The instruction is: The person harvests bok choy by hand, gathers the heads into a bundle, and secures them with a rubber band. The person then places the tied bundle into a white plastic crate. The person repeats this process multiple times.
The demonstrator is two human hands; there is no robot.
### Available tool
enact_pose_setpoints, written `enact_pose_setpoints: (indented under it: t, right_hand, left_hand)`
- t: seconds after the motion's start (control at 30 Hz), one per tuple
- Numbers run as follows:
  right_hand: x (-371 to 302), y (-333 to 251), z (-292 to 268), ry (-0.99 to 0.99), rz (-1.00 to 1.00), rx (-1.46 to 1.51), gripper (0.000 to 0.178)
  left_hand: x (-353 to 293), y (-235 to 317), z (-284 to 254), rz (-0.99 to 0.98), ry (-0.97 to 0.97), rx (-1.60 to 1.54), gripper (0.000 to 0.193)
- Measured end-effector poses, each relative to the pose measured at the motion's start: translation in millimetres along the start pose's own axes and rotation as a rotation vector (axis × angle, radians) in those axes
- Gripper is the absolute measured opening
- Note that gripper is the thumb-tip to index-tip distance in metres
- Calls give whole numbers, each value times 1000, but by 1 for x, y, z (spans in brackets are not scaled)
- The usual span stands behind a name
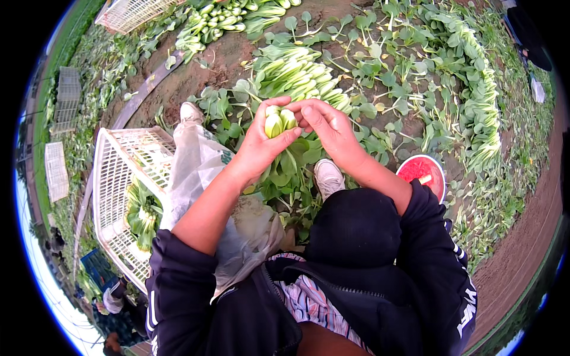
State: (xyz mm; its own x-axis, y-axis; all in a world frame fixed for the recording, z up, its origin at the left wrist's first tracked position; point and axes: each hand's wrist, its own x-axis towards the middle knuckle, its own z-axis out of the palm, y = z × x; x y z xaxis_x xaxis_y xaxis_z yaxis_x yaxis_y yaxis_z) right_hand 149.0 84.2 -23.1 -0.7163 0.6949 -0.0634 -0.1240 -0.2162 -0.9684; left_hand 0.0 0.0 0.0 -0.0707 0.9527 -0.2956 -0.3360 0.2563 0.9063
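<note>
A small bunch of bok choy (279, 122) is gripped in my left hand (261, 139), its pale stem ends facing up and its green leaves hanging below. My thumb and fingers wrap round the stems. My right hand (330, 126) is closed at the right side of the bunch, fingertips close against the stems. Whatever lies between those fingertips is hidden or too small to make out. Just beyond both hands, a row of cut bok choy (303, 71) lies on the ground, stems side by side.
On the left stands a white plastic crate (113, 196) with bok choy (142, 213) inside. A clear plastic bag (199, 160) covers my left leg. A bowl (440, 178) with red contents sits at the right. More bok choy (484, 101) lies in a far-right row, and another crate (127, 15) stands far left.
</note>
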Motion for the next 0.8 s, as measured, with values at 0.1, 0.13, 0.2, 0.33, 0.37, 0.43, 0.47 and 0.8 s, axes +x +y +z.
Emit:
enact_pose_setpoints:
  t: [0.1, 0.13, 0.2, 0.33, 0.37, 0.43, 0.47, 0.8]
  right_hand:
    - [1, 5, 5, 22, 33, 43, 25]
    - [0, 4, 5, 27, 49, -8, 26]
    - [1, 6, 7, 19, 11, -61, 26]
    - [2, -3, 1, -29, -176, -403, 31]
    - [3, -5, -3, -41, -258, -562, 35]
    - [8, -10, -6, -1, -439, -711, 46]
    - [11, -12, -4, 52, -535, -699, 52]
    - [59, 99, -71, 156, -55, -774, 33]
  left_hand:
    - [3, -3, -2, 24, 24, 37, 47]
    - [2, -6, -2, -1, 39, 68, 47]
    - [1, -7, -7, -55, 64, 132, 48]
    - [-1, -6, -4, -105, 92, 119, 40]
    - [0, -3, -5, -144, 104, 142, 38]
    - [2, -3, -5, -192, 74, 302, 38]
    - [3, -6, -7, -201, 29, 437, 39]
    - [1, -15, -8, -136, 61, 680, 32]
